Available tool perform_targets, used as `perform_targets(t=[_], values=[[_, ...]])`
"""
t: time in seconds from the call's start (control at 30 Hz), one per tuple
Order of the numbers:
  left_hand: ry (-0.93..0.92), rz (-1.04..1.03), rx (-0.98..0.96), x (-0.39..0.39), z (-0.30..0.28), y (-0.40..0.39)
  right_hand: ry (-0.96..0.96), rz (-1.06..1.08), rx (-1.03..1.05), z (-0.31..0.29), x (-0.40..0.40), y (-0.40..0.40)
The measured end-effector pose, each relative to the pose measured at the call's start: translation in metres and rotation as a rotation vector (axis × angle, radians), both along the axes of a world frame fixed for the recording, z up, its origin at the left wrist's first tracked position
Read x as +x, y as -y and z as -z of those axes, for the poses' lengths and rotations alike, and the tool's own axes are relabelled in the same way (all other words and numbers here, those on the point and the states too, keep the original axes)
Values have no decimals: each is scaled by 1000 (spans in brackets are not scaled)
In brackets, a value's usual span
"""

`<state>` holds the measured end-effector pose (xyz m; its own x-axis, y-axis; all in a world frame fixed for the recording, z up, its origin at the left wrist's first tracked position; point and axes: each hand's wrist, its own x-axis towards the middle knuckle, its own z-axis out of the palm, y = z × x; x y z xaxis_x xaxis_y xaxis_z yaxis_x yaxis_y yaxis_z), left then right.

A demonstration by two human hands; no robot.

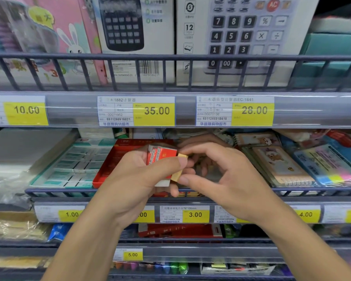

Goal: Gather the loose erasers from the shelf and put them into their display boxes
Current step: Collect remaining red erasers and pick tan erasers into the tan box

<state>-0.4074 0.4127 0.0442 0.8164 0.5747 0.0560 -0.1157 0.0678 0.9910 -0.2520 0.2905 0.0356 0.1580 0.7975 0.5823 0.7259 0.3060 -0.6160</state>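
My left hand (pixel 142 175) grips a small stack of erasers in red sleeves (pixel 163 154), held in front of the middle shelf. My right hand (pixel 221 175) pinches the bare yellowish end of one eraser (pixel 179 168) in that stack between thumb and fingers. Behind my hands lies a red display box (pixel 111 163), its inside mostly hidden by them. To its left, a teal display box (pixel 77 161) holds rows of white-and-teal erasers.
A wire rail (pixel 55 192) fronts the middle shelf. Spiral notebooks (pixel 280 163) and colourful packs (pixel 332 163) lie at the right, a plastic-wrapped white stack (pixel 18 155) at the left. Calculator boxes (pixel 237 37) stand on the shelf above; red packs (pixel 180 231) sit below.
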Motion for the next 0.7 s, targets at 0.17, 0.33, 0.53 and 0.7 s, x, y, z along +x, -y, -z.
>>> perform_targets(t=[0.17, 0.33, 0.53, 0.7], values=[[41, 46, -45, -1, -2, 4, -75, -11, 71, 1, -4, 2], [76, 102, -88, -3, -4, 7, -144, -107, 81, -5, -4, 3], [87, 0, -31, -3, -1, 10, -502, -49, 104, -8, 4, 6], [79, -109, 64, 2, 0, 10, -695, -142, -28, 0, 7, 5]])
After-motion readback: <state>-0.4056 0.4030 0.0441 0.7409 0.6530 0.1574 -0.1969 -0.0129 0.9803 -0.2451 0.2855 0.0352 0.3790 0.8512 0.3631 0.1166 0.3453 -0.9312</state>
